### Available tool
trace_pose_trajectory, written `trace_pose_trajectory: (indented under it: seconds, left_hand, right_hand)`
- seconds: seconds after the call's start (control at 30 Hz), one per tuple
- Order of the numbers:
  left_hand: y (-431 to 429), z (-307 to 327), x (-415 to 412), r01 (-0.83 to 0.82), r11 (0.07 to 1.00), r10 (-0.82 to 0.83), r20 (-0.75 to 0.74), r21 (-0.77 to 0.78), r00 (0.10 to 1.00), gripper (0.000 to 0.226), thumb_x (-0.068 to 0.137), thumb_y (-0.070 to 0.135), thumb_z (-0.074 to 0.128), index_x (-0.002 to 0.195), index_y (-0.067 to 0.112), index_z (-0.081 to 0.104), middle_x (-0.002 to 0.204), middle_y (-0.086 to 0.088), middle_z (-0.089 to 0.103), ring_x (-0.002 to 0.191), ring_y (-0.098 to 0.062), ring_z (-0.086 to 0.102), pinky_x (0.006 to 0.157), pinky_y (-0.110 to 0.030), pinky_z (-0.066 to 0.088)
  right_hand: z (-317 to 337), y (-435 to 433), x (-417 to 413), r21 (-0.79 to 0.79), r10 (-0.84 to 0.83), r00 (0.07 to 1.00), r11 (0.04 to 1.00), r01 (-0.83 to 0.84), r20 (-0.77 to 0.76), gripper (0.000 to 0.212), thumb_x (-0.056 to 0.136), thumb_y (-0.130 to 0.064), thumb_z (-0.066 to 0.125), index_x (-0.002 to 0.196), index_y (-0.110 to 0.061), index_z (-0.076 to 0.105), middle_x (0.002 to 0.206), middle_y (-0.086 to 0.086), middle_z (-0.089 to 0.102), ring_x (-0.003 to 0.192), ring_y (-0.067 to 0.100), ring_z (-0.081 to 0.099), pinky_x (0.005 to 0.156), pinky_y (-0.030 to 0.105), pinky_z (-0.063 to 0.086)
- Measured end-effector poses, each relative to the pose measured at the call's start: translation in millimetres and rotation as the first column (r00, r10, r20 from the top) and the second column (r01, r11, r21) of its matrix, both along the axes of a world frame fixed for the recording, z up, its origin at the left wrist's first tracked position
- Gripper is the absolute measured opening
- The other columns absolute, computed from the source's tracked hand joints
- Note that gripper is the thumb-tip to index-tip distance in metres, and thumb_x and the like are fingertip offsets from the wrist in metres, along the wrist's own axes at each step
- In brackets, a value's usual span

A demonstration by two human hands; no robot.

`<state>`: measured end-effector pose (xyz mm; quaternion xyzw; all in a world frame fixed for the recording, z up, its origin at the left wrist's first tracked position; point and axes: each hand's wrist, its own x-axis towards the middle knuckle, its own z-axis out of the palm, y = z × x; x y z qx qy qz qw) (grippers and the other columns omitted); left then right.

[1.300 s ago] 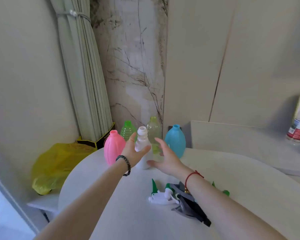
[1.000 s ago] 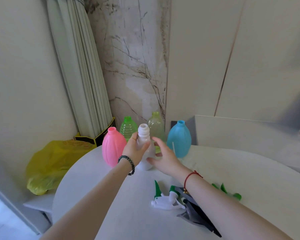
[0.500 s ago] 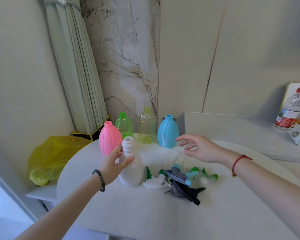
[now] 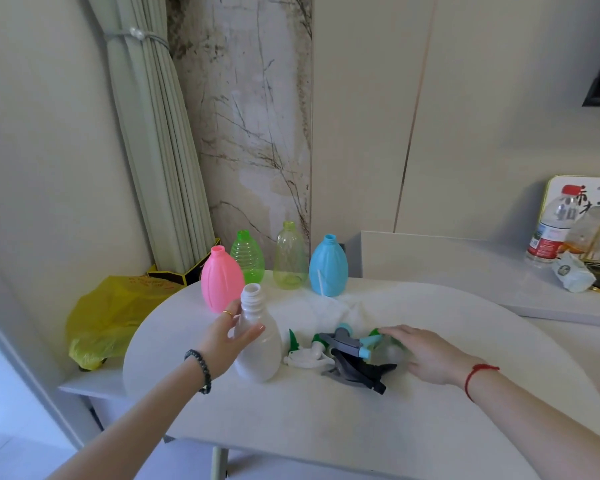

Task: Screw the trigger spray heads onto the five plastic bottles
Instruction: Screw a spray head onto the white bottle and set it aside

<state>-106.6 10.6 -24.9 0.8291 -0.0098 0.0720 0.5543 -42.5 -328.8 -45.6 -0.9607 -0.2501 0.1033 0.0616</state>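
Since half a second ago the right hand (image 4: 430, 355) has come down from mid-air onto the heap of spray heads (image 4: 347, 355), and the left hand (image 4: 227, 341) has kept its hold on the white bottle (image 4: 258, 341), which stands in nearly the same spot

Near: the white bottle stands upright on the bench (image 4: 291, 420), left of the heap, neck open and threaded. Left fingers (image 4: 253, 332) are wrapped partway round its shoulder, thumb in front, the others behind. Right fingers (image 4: 390, 330) lie spread and flat over the right side of the heap, touching a green-tipped head; not closed on anything

Handling, as judged: the bottle looks empty, so light and easily tipped; thin wall likely to dent under a hard squeeze. Best held at the shoulder just below the threads, as now. Spray heads are rigid; the collar is the part to turn. They lie tangled, so one may drag another

Far: pink bottle (image 4: 221, 282), green bottle (image 4: 247, 256), clear yellow-green bottle (image 4: 290, 258) and blue bottle (image 4: 328, 266) stand upright along the far edge, all uncapped. No head is fitted yet
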Motion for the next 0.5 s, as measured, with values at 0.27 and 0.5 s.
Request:
trace_pose_trajectory:
  seconds: [0.27, 0.5]
  left_hand:
    - [-5.9, -1.7, 2.7, -0.028, 0.999, 0.028, -0.017, 0.02, 0.999, 0.053, 0.081, 0.022, 0.061, 0.127, 0.026, 0.036, 0.119, 0.005, 0.051, 0.118, -0.018, 0.043, 0.099, -0.038, 0.037]
    - [-14.5, 0.1, 3.9, -0.033, 0.999, 0.034, -0.018, 0.02, 0.999, 0.056, 0.081, 0.022, 0.061, 0.13, 0.023, 0.034, 0.116, 0.005, 0.051, 0.108, -0.012, 0.043, 0.091, -0.03, 0.036]
  right_hand:
    - [-9.3, -10.2, -0.2, 0.014, 0.058, 0.983, 0.998, -0.062, 0.173, 0.061, 0.081, -0.029, 0.05, 0.138, -0.032, 0.026, 0.132, -0.01, 0.046, 0.111, 0.014, 0.05, 0.092, 0.024, 0.036]
    - [-12.6, -21.8, -4.3, 0.074, -0.022, 0.972, 0.997, 0.005, 0.234, 0.063, 0.078, -0.027, 0.047, 0.138, -0.029, 0.027, 0.113, -0.009, 0.042, 0.087, 0.008, 0.05, 0.073, 0.018, 0.037]
